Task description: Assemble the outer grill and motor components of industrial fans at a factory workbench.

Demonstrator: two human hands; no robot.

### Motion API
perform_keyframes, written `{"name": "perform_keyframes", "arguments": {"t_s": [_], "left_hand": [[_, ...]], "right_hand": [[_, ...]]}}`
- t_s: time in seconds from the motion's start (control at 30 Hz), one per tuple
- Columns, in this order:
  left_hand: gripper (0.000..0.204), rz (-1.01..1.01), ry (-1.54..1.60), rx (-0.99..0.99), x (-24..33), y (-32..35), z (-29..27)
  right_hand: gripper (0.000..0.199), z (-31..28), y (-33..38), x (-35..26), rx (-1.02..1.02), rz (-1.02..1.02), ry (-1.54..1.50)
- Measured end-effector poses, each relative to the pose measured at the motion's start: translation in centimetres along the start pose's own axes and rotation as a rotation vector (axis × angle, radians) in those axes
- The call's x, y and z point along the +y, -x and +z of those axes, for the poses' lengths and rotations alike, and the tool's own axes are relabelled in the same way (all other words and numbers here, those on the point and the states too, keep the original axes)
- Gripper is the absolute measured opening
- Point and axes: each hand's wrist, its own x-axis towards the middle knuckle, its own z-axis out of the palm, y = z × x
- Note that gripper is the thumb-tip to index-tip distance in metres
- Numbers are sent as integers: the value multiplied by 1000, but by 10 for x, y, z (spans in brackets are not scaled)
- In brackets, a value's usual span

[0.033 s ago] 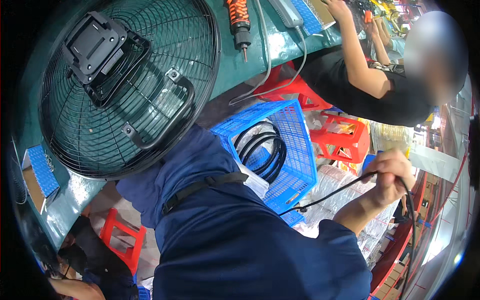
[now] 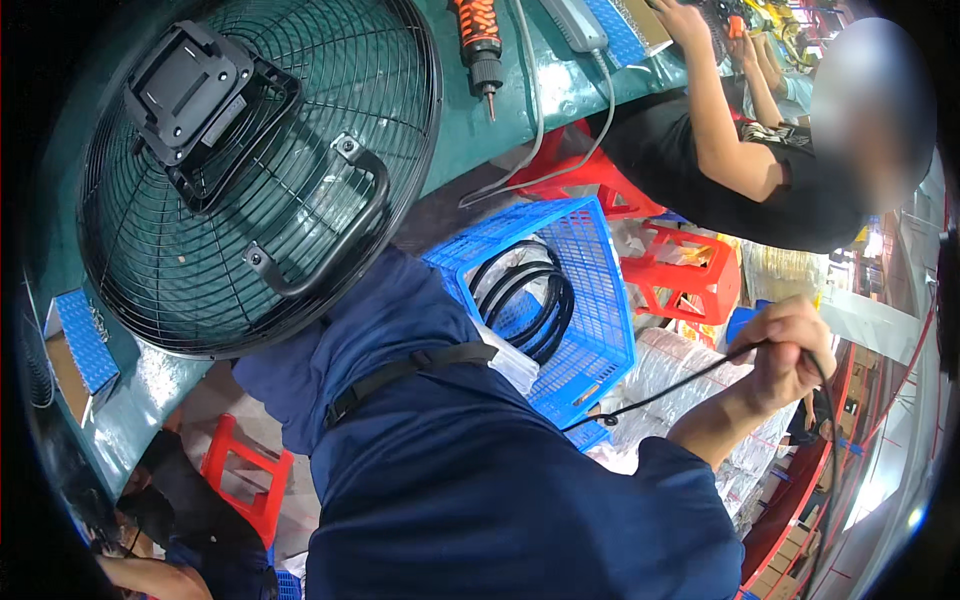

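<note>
A thin black cable point(image 2: 672, 386) runs from beside my dark blue shirt up to my right hand point(image 2: 785, 350), out at the right. My fingers are closed round it, and its other length hangs down past the hand toward the lower rim. A small loop or knot shows in the cable beside the crate. My left hand is out of sight. On the green table point(image 2: 560, 85) at the upper left lies a round black fan guard point(image 2: 330, 105), bearing a square black bracket point(image 2: 190, 90) and a curved tube handle point(image 2: 345, 240).
A blue plastic crate point(image 2: 607, 300) with coiled black hoses point(image 2: 560, 310) stands by my legs. An orange-and-black electric screwdriver point(image 2: 480, 45) is on the table. Red stools point(image 2: 700, 275) stand beyond the crate. A co-worker in black point(image 2: 690, 170) works at the right, another person at lower left.
The cable's hanging length has swung slightly to the right. My right hand stays closed on it in nearly the same place.
</note>
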Motion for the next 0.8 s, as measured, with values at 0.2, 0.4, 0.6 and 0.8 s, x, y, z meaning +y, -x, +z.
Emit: {"name": "perform_keyframes", "arguments": {"t_s": [0.2,0.4,0.6,0.8], "left_hand": [[29,11,-48,-63,3,8,-10],[29,69,-196,-271,31,35,-33],[30,534,322,-13,155,74,-82],[51,1561,-138,-301,332,-14,47]], "right_hand": [[35,12,12,0,439,92,-285],[34,45,5,1,76,-47,-9],[42,64,1,-26,121,-5,-492],[44,75,11,-38,-26,40,-611]]}}
